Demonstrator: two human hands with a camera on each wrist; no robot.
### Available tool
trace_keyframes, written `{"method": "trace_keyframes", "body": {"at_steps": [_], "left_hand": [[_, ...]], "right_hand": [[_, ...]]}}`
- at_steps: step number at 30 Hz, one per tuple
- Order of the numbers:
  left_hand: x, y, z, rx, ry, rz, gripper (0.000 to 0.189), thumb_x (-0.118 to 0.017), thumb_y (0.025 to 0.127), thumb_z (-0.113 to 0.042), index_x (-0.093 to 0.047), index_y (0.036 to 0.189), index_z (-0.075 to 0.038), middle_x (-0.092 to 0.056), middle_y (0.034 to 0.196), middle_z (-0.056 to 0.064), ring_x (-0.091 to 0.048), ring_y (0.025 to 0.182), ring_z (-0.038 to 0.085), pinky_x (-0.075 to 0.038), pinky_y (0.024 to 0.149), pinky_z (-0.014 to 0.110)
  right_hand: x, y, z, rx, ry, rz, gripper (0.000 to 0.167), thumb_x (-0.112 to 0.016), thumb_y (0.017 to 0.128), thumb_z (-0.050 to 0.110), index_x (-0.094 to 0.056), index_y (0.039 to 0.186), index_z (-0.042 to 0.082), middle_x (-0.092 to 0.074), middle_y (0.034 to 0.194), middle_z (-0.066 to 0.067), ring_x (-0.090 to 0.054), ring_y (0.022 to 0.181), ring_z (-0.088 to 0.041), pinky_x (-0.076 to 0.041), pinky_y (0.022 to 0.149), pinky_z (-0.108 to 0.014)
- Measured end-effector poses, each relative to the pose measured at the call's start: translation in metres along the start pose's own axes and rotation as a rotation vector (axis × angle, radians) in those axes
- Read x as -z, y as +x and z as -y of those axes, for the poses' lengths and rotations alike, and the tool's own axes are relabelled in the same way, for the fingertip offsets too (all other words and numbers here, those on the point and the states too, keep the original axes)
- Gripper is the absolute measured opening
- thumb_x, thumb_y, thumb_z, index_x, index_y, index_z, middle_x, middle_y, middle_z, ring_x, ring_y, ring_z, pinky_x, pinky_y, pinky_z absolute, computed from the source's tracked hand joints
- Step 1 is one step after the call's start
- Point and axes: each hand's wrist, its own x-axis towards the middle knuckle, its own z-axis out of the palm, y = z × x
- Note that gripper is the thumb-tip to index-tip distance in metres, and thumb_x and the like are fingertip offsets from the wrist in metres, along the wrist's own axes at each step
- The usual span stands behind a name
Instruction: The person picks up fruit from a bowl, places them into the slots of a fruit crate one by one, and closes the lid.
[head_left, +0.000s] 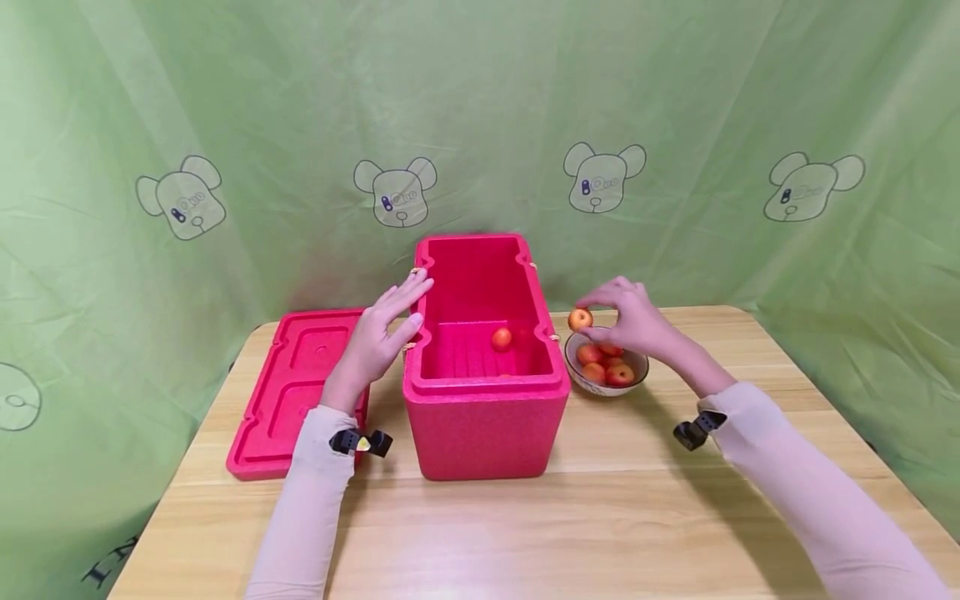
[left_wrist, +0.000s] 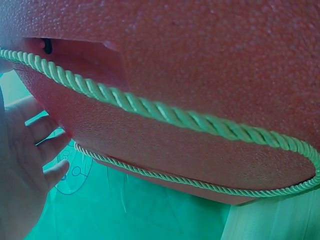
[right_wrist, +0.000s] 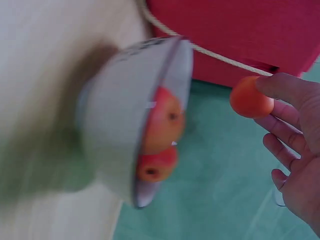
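A deep red foam box [head_left: 487, 433] stands open on the table, with a small orange-red fruit [head_left: 501, 338] on its floor. My left hand [head_left: 375, 342] rests at the box's left rim, fingers extended. In the left wrist view, that hand [left_wrist: 22, 150] is beside the box wall, near a twisted rope [left_wrist: 165, 114]. Between thumb and fingertips, my right hand [head_left: 628, 321] pinches another orange-red fruit [head_left: 580, 318], just above a patterned bowl [head_left: 600, 390]. The right wrist view shows this held fruit [right_wrist: 250, 97] apart from the bowl's fruits [right_wrist: 164, 122].
Left of the box lies its red lid [head_left: 300, 396], flat on the wooden table [head_left: 480, 533]. A green curtain [head_left: 480, 100] with bear-head drawings hangs close behind the table and at both sides. The bowl, holding several fruits, stands right beside the box.
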Motion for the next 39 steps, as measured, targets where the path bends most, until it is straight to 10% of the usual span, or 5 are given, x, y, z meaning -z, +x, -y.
{"method": "trace_keyframes", "body": {"at_steps": [19,29,39], "left_hand": [[0.002,-0.001,0.001,0.007,0.004,-0.007,0.060,-0.055,0.098,-0.027,-0.043,0.156,-0.024,-0.037,0.165,-0.002,-0.031,0.154,0.012,-0.022,0.128,0.049],[0.000,-0.001,0.000,0.013,-0.003,-0.004,0.059,-0.054,0.098,-0.031,-0.044,0.156,-0.021,-0.036,0.165,-0.004,-0.030,0.155,0.011,-0.022,0.128,0.048],[0.000,0.001,0.003,0.003,0.000,-0.002,0.060,-0.056,0.097,-0.025,-0.044,0.156,-0.022,-0.038,0.164,-0.004,-0.031,0.155,0.013,-0.021,0.129,0.048]], "right_hand": [[0.048,0.053,0.053,-0.082,0.222,-0.178,0.039,-0.086,0.080,0.015,-0.077,0.118,0.015,-0.076,0.117,-0.009,-0.050,0.108,-0.014,-0.039,0.091,-0.039],[0.041,0.074,0.090,-0.052,0.336,-0.118,0.039,-0.087,0.080,0.015,-0.078,0.118,0.017,-0.076,0.115,-0.005,-0.053,0.106,-0.006,-0.040,0.093,-0.036],[0.026,0.086,0.121,0.055,0.362,-0.015,0.040,-0.086,0.081,0.015,-0.076,0.119,0.012,-0.074,0.118,-0.005,-0.054,0.112,-0.025,-0.048,0.091,-0.046]]}}
